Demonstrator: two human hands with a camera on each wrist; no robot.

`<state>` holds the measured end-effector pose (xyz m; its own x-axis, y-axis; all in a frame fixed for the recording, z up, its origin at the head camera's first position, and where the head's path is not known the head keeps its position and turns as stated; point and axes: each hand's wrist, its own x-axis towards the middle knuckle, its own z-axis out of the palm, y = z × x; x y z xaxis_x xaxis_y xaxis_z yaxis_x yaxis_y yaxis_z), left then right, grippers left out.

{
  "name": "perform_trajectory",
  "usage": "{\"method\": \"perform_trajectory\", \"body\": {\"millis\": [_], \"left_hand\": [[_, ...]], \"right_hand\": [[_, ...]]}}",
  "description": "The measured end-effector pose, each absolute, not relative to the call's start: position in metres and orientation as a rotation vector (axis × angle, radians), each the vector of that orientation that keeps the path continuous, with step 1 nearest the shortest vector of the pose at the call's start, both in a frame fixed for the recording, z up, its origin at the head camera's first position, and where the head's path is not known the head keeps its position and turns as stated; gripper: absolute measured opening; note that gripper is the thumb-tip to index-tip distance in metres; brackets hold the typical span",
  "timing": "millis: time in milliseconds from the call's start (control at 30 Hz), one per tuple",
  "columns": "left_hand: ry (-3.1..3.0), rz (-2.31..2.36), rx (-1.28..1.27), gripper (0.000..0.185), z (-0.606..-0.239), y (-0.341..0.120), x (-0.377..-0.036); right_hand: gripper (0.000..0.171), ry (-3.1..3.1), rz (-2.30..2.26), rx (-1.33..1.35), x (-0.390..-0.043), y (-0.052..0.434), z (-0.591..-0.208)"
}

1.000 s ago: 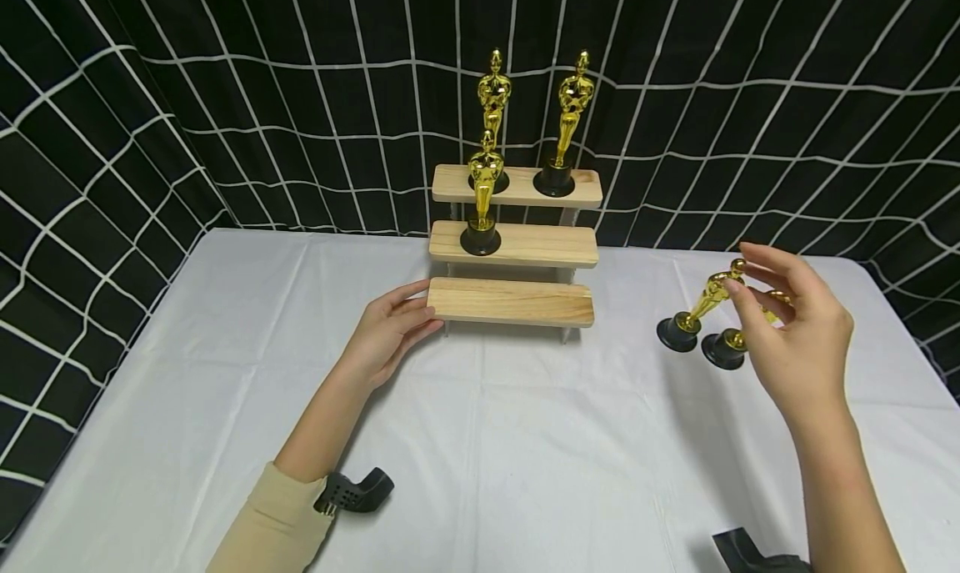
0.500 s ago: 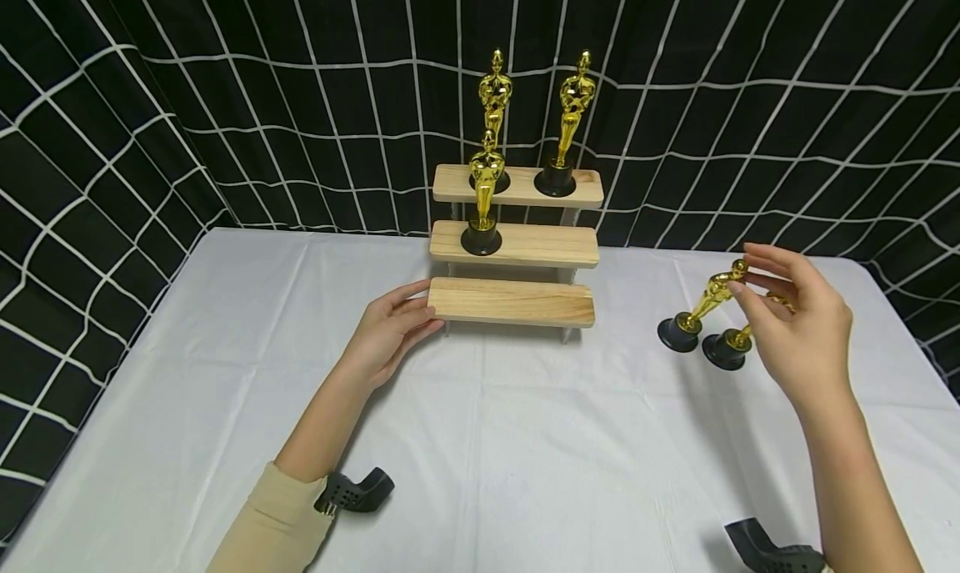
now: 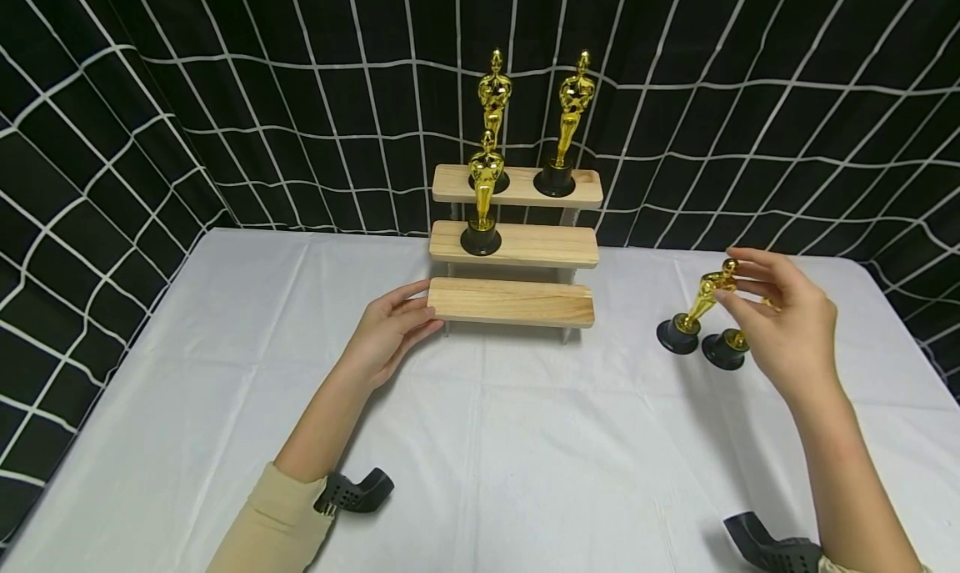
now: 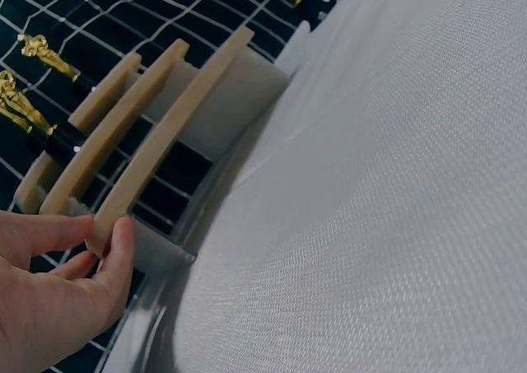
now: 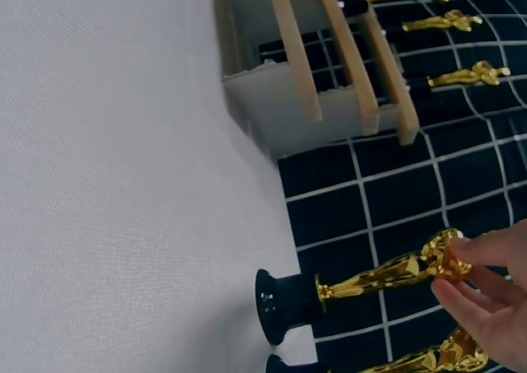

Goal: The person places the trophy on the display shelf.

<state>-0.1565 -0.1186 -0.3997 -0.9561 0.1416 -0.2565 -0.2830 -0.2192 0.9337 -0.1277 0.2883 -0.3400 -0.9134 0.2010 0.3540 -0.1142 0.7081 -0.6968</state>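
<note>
My left hand [image 3: 386, 331] pinches the left end of the lowest board of a three-tier wooden display stand [image 3: 510, 302]; in the left wrist view, thumb and fingers grip that board's end. Over on the right, my right hand [image 3: 787, 327] pinches a gold trophy statuette [image 3: 701, 306] by its upper body, as the right wrist view confirms. Its round black base [image 3: 678, 336] appears to be on the white cloth. Close beside it is a second trophy statuette [image 3: 726, 350], partly hidden behind the right hand.
On the stand's top board are two gold statuettes, one at left [image 3: 494, 93] and one at right [image 3: 574, 98]. Another statuette [image 3: 484, 185] occupies the middle board's left side. Behind the cloth-covered table [image 3: 525, 448] hangs a black curtain [image 3: 322, 139] with a white grid.
My right hand has shifted slightly left, and its fingers have closed on the nearer statuette, whose top moved a little left. My left hand keeps its place on the stand.
</note>
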Motion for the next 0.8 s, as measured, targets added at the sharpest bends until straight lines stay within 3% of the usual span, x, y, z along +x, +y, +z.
{"method": "perform_trajectory", "body": {"millis": [800], "left_hand": [[1.766, 2.254, -0.169, 0.054, -0.4006, -0.1187, -0.1569]], "right_hand": [[0.048, -2.525, 0.996, 0.008, -0.1283, 0.2828, -0.3360]]}}
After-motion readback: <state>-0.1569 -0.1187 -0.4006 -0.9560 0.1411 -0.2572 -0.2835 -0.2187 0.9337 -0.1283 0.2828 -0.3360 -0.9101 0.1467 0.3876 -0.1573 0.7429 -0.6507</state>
